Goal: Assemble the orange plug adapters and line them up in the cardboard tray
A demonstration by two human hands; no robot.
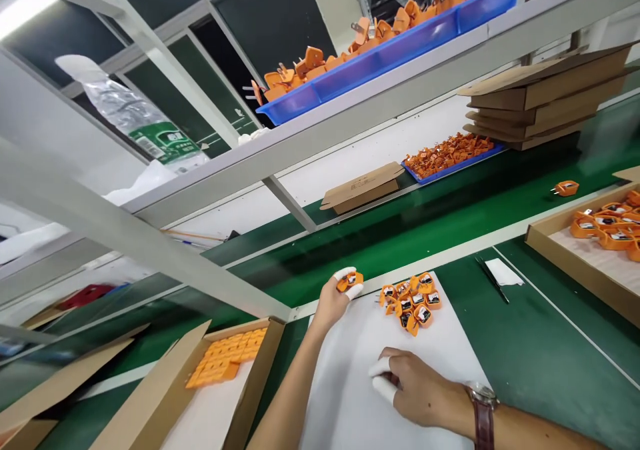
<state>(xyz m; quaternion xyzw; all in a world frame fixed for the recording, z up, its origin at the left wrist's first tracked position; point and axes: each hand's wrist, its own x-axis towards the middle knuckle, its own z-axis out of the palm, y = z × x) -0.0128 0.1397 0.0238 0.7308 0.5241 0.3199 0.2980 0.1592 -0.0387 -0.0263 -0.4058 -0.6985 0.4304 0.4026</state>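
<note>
An orange plug housing [351, 281] is pinched between the white-covered fingertips of my left hand [337, 298], at the far edge of a white sheet [350, 383]. To its right, a cluster of several orange housings [413, 300] with dark and white parts inside lies on the sheet. My right hand [406, 385], with white finger covers and a watch on the wrist, is over the sheet nearer to me. Its thumb and forefinger are curled towards each other; whether anything small is between them cannot be made out.
A carton of orange pieces [227, 357] stands at the left, another of open housings [607, 227] at the right. Tweezers [493, 280] lie beside a white scrap. A lone plug [566, 188] rests on the green belt [440, 227]. Above runs a shelf with a blue tray [390, 53].
</note>
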